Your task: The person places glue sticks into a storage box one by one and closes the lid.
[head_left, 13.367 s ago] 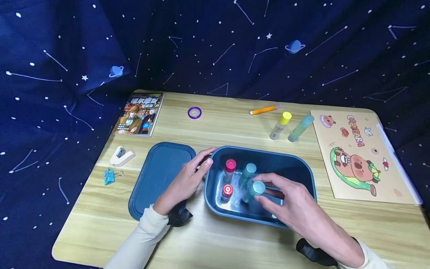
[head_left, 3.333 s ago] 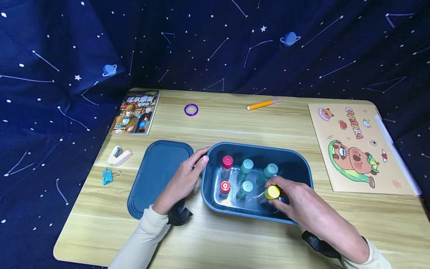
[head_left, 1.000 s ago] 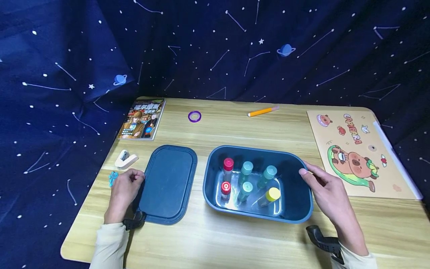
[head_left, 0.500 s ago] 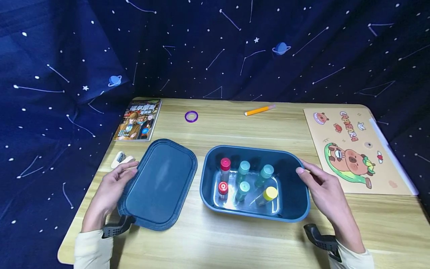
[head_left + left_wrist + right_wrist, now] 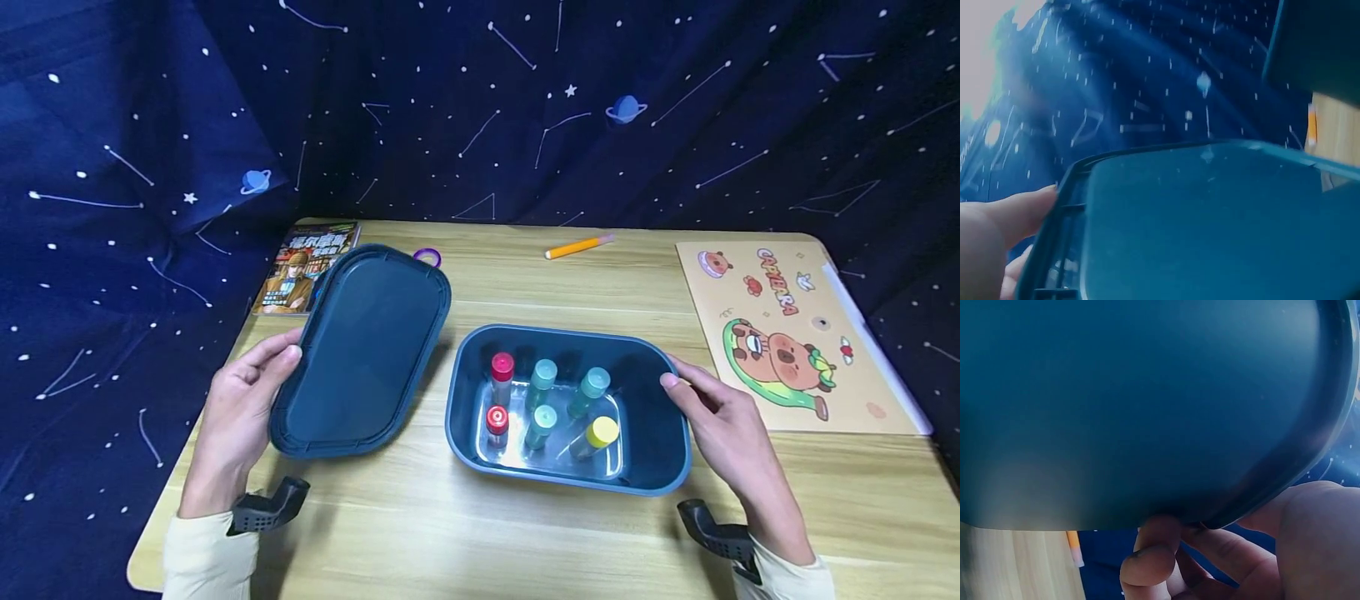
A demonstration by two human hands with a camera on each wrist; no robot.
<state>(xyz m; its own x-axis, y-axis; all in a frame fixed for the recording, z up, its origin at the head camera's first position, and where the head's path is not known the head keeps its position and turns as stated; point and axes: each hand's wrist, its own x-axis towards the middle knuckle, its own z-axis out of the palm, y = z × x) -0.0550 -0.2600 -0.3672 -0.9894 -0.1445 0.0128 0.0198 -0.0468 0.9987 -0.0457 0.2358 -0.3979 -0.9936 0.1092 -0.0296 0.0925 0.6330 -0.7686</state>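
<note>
My left hand pinches the left edge of a dark blue plastic lid, which hangs tilted above the table, left of the box. In the left wrist view the thumb lies at the edge of the lid. My right hand grips the right end of a dark blue box at its rim. Inside the box stand two red-capped tubes, three green tubes and a leaning yellow-capped tube. The right wrist view shows fingers under the outer wall of the box.
A magazine lies at the back left, partly behind the lid, near a purple tape ring. An orange pen is at the back. To the right lies a capybara folder. The stapler and blue clip are hidden now.
Earlier my right hand set a green tube, then the yellow-capped one, inside the box; now it holds the rim. My left hand left the box, took the lid and raised it off the table.
</note>
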